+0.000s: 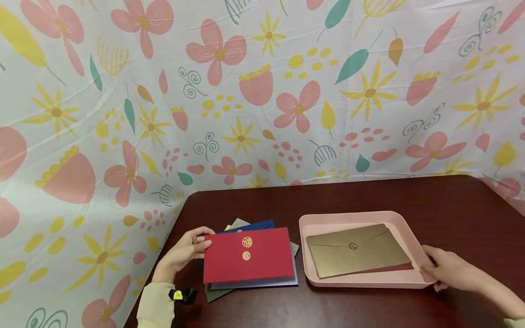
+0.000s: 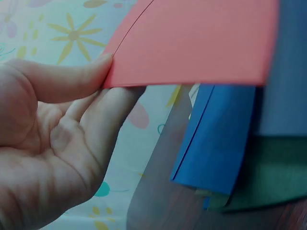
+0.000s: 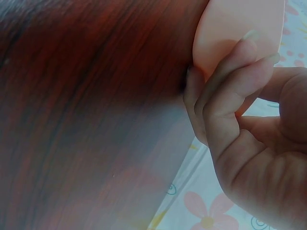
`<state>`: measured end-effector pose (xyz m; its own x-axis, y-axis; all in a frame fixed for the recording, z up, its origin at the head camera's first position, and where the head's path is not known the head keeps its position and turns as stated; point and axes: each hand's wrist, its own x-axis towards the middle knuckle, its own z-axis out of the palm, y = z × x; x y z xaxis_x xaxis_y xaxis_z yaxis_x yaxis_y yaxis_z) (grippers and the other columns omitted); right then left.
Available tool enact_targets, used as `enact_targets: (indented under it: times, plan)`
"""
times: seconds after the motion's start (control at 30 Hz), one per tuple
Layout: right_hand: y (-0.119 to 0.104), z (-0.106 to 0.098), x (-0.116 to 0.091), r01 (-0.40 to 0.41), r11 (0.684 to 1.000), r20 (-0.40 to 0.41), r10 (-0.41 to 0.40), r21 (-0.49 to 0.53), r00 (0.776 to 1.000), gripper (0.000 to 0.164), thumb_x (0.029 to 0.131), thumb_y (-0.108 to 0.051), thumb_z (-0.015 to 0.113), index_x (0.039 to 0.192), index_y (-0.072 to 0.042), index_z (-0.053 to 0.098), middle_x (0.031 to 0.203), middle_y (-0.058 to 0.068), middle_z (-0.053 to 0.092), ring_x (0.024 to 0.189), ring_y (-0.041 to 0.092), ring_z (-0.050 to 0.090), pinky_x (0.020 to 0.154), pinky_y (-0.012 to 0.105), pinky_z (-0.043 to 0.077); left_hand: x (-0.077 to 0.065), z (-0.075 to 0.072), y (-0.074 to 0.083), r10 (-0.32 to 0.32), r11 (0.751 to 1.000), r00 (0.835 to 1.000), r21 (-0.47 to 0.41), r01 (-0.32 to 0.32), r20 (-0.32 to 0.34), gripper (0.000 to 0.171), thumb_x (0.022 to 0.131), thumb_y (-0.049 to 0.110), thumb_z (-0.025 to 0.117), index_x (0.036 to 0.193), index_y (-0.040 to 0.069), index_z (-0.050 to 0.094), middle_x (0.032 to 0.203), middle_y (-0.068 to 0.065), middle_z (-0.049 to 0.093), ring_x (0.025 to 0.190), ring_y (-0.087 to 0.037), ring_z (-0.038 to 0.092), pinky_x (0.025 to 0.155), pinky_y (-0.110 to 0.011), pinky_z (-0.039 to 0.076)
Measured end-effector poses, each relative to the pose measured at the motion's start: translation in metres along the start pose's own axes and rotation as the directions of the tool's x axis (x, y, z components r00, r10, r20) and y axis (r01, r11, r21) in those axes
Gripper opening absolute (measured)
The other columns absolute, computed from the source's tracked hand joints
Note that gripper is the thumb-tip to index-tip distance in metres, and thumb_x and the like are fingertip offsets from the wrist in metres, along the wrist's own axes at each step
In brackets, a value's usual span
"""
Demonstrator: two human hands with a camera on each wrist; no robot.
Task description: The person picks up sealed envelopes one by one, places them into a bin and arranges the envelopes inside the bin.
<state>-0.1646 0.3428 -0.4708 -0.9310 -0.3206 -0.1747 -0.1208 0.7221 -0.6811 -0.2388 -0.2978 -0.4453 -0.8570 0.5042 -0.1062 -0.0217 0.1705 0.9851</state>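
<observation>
My left hand (image 1: pixel 186 250) pinches the left edge of a red envelope (image 1: pixel 266 262) with gold characters, thumb on top and fingers beneath. In the left wrist view this red envelope (image 2: pixel 192 43) is raised over a blue envelope (image 2: pixel 216 139) and a dark green one (image 2: pixel 283 163). On the right, a pink tray (image 1: pixel 338 220) holds a gold envelope (image 1: pixel 369 257) with a round seal, and a red edge (image 1: pixel 395 268) shows under it. My right hand (image 1: pixel 449 269) grips the tray's right front corner. Up close, its fingers curl against the tray wall (image 3: pixel 225 28).
Grey, yellow and pale lilac (image 1: pixel 262 283) envelope edges show in the pile at the left, mostly hidden. Dark wooden table (image 1: pixel 328 305) lies beneath. A flower-printed cloth (image 1: pixel 262 114) hangs behind and along the left side.
</observation>
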Motion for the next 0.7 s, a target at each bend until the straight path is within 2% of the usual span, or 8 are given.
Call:
enact_targets:
  times: [0.23,0.7]
  plan:
    - [0.000,0.000,0.001,0.010,1.000,-0.005,-0.010,-0.003,1.000,0.017,0.095,0.000,0.048,0.109,0.008,0.047,0.070,0.004,0.053,0.051,0.008,0.058,0.046,0.027,0.052,0.005,0.000,-0.003,0.015,0.994,0.999,-0.111,-0.021,-0.051,0.015,0.100,0.008,0.051,0.115,0.007,0.051,0.089,0.005,0.069,0.077,-0.008,0.066,0.069,-0.025,0.057]
    - [-0.002,0.001,0.001,0.002,1.000,-0.019,-0.003,-0.019,1.000,0.017,0.094,0.000,0.048,0.109,0.008,0.047,0.068,0.004,0.053,0.050,0.007,0.058,0.045,0.026,0.051,0.015,0.010,-0.002,0.039,0.982,0.999,-0.182,-0.044,-0.031,0.015,0.100,0.004,0.048,0.114,0.009,0.054,0.092,0.004,0.070,0.079,-0.008,0.068,0.073,-0.026,0.058]
